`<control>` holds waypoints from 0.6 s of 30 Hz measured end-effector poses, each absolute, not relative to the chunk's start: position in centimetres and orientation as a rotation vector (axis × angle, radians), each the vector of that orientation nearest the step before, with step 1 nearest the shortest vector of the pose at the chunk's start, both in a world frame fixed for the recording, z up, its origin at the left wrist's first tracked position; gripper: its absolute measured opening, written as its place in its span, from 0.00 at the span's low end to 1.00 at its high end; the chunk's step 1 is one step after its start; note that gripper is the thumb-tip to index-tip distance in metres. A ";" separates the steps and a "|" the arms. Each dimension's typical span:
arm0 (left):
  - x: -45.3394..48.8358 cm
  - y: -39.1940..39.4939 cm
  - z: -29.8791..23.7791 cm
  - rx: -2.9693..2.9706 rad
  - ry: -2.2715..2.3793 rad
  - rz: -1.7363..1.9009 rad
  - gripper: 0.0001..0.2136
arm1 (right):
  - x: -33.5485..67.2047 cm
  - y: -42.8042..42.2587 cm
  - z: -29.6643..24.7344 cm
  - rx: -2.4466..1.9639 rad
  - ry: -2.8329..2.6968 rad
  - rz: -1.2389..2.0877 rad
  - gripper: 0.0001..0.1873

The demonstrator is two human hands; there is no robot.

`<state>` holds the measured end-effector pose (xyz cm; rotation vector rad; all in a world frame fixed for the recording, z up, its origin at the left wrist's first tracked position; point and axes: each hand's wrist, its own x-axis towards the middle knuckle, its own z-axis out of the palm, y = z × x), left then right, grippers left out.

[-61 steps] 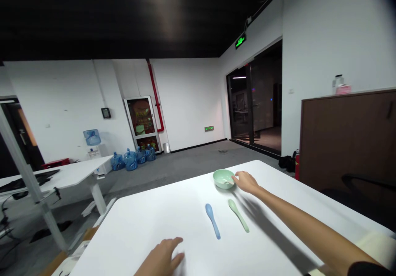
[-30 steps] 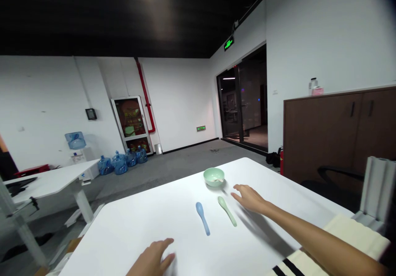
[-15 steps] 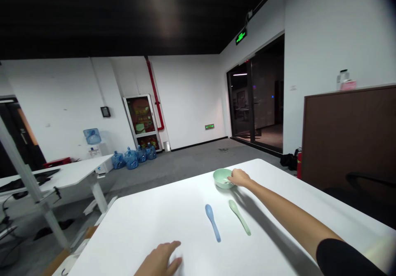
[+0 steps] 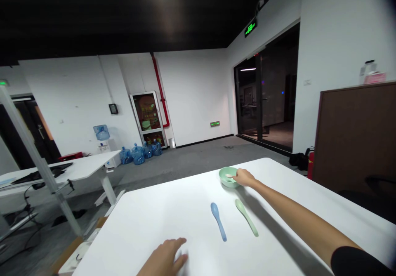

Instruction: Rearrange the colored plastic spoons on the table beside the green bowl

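Note:
At the far side of the white table point(image 4: 173, 210) stands a light green bowl point(image 4: 223, 180). My right hand point(image 4: 245, 178) is closed at the bowl's right rim, pinching a pale spoon point(image 4: 229, 175) whose head shows inside the bowl. Its handle is mostly hidden by my fingers. Nearer to me a blue spoon point(image 4: 218, 221) and a green spoon point(image 4: 246, 217) lie side by side on the table, handles towards me. My left hand point(image 4: 165, 257) hovers low over or rests on the near part of the table, thumb and fingers apart, holding nothing.
Left of the table is another white desk point(image 4: 107, 160) with a metal post point(image 4: 37, 156) and dark items. Cardboard boxes point(image 4: 66, 253) stand beside my table's left edge. Blue water jugs point(image 4: 137, 155) sit by the far wall. A brown partition point(image 4: 355, 140) rises on the right.
The view has shifted slightly, so everything sits further right. The pale spoon's head now shows more clearly inside the bowl. My left hand stays nearly where it was over the table.

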<state>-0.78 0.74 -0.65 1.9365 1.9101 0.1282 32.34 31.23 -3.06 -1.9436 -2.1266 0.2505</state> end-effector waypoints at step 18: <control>-0.5 -0.5 0.0 2.004 1.868 0.107 0.26 | 28.0 17.6 -4.8 -1.731 -2.282 0.780 0.10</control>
